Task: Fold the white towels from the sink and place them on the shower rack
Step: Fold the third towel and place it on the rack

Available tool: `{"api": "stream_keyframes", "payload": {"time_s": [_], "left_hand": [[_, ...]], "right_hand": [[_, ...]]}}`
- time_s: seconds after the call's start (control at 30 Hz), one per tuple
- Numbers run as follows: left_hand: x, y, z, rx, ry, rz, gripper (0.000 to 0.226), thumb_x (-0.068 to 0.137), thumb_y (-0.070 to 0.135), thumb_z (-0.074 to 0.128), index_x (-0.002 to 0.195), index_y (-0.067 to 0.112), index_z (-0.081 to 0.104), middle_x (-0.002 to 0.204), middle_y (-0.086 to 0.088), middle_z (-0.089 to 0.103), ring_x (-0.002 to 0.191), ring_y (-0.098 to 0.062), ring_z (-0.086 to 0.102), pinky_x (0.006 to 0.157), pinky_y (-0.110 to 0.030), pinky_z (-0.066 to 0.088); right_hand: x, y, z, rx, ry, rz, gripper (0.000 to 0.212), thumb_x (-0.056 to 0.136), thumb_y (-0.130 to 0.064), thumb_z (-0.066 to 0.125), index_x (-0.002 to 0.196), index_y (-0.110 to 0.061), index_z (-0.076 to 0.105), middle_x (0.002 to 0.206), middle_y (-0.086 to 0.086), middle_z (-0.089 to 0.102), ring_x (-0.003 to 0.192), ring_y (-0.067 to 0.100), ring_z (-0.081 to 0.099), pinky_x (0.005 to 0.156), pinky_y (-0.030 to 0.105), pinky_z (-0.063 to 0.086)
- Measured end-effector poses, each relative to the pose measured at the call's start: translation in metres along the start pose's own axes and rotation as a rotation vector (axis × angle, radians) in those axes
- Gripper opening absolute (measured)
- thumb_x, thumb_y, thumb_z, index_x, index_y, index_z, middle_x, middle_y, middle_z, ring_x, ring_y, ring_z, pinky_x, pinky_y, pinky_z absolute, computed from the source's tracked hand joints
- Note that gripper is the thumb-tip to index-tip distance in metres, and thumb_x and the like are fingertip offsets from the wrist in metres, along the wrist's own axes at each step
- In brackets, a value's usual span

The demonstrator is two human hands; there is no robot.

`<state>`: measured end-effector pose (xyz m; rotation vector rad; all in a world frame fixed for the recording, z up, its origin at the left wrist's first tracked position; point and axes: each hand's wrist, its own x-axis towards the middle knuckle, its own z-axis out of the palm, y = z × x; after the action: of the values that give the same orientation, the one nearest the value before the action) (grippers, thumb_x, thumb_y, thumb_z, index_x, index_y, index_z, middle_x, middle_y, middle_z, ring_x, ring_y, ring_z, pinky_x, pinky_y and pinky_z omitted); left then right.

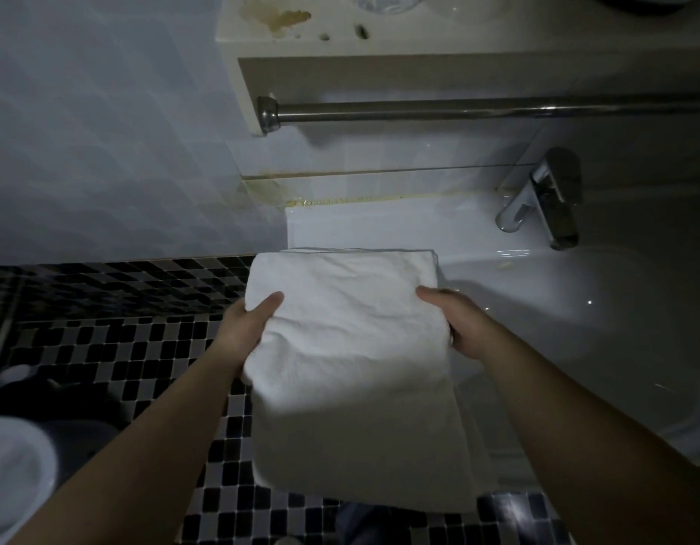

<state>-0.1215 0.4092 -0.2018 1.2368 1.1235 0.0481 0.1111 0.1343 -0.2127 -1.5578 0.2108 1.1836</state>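
A white towel (352, 348), folded into a thick rectangle, is held up between both hands over the left rim of the white sink (576, 328). My left hand (250, 328) grips its left edge with the thumb on top. On the opposite edge my right hand (454, 324) grips the same way. The towel's near end hangs down toward me. No shower rack can be made out.
A chrome faucet (545, 198) stands at the sink's back right. A metal rail (458, 110) runs under a stained shelf (340, 29) on the wall. Black and white mosaic floor (116, 348) lies to the left, and a white toilet rim (14, 470) sits at the lower left.
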Motion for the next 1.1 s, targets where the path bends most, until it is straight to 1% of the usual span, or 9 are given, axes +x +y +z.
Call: {"api": "stream_keyframes", "payload": {"time_s": [0.1,0.2,0.27,0.43,0.57,0.63,0.73,0.97,1.1], "left_hand": [[0.000,0.002,0.000,-0.014,0.026,0.004,0.054,0.067,0.057,0.083,0.110,0.031,0.067,0.099,0.008,0.078,0.087,-0.019,0.077,0.068,-0.034,0.059],[0.000,0.001,-0.001,-0.027,-0.010,-0.063,0.057,0.067,0.058,0.084,0.113,0.028,0.068,0.102,0.003,0.078,0.089,-0.022,0.077,0.072,-0.037,0.059],[-0.001,0.000,-0.003,-0.010,-0.050,-0.129,0.060,0.069,0.059,0.084,0.115,0.023,0.070,0.103,-0.001,0.079,0.090,-0.024,0.077,0.077,-0.039,0.058],[-0.002,0.004,-0.004,0.013,-0.042,-0.098,0.053,0.076,0.052,0.083,0.114,0.017,0.070,0.101,-0.004,0.079,0.089,-0.026,0.077,0.079,-0.041,0.059],[-0.004,0.008,-0.001,-0.027,-0.017,-0.016,0.041,0.085,0.037,0.079,0.119,0.017,0.068,0.107,-0.005,0.077,0.094,-0.027,0.076,0.083,-0.043,0.059],[-0.004,0.008,0.000,-0.043,0.010,0.032,0.036,0.088,0.030,0.076,0.121,0.019,0.066,0.110,-0.004,0.076,0.094,-0.025,0.076,0.080,-0.042,0.059],[-0.004,0.009,0.000,-0.039,0.035,0.090,0.031,0.090,0.027,0.074,0.120,0.020,0.066,0.110,-0.003,0.076,0.095,-0.024,0.075,0.079,-0.043,0.060],[0.003,0.015,0.001,-0.047,0.026,0.112,0.036,0.083,0.038,0.076,0.116,0.025,0.067,0.106,0.000,0.077,0.093,-0.024,0.076,0.079,-0.045,0.060],[0.008,0.017,0.001,-0.021,-0.001,0.060,0.036,0.086,0.041,0.074,0.119,0.028,0.067,0.109,0.001,0.077,0.096,-0.024,0.076,0.085,-0.049,0.059]], "right_hand": [[0.002,0.002,0.000,0.003,0.099,-0.014,0.059,0.069,-0.052,0.083,0.111,-0.011,0.076,0.111,0.017,0.075,0.109,0.042,0.067,0.094,0.046,0.053],[0.000,0.010,-0.004,-0.009,-0.090,0.221,0.077,0.058,-0.068,0.087,0.118,-0.021,0.074,0.116,0.003,0.075,0.105,0.022,0.073,0.084,0.034,0.057],[0.000,0.014,-0.009,-0.018,-0.185,0.262,0.078,0.059,-0.064,0.089,0.122,-0.022,0.071,0.121,0.004,0.073,0.110,0.023,0.071,0.088,0.036,0.056],[-0.002,0.000,-0.007,-0.012,-0.168,0.123,0.083,0.050,-0.037,0.097,0.123,-0.012,0.070,0.117,0.012,0.074,0.106,0.031,0.072,0.089,0.039,0.055],[-0.003,0.003,-0.001,0.155,-0.108,-0.089,0.062,0.064,-0.017,0.086,0.123,-0.006,0.069,0.114,0.019,0.073,0.102,0.037,0.072,0.075,0.042,0.060],[0.000,0.005,-0.003,0.241,-0.044,-0.204,0.056,0.070,-0.010,0.080,0.124,-0.007,0.067,0.117,0.021,0.072,0.104,0.039,0.071,0.077,0.047,0.059],[0.001,0.000,-0.006,0.260,-0.097,-0.244,0.054,0.074,-0.011,0.078,0.127,-0.007,0.066,0.122,0.022,0.069,0.110,0.040,0.068,0.084,0.048,0.057],[0.001,-0.026,0.004,-0.038,-0.236,-0.092,0.052,0.062,-0.027,0.088,0.112,-0.016,0.077,0.117,0.013,0.074,0.107,0.032,0.072,0.076,0.038,0.060],[-0.002,-0.031,0.005,-0.165,-0.185,-0.122,0.062,0.067,-0.029,0.088,0.125,-0.020,0.068,0.116,0.004,0.075,0.106,0.026,0.072,0.089,0.041,0.057]]}}
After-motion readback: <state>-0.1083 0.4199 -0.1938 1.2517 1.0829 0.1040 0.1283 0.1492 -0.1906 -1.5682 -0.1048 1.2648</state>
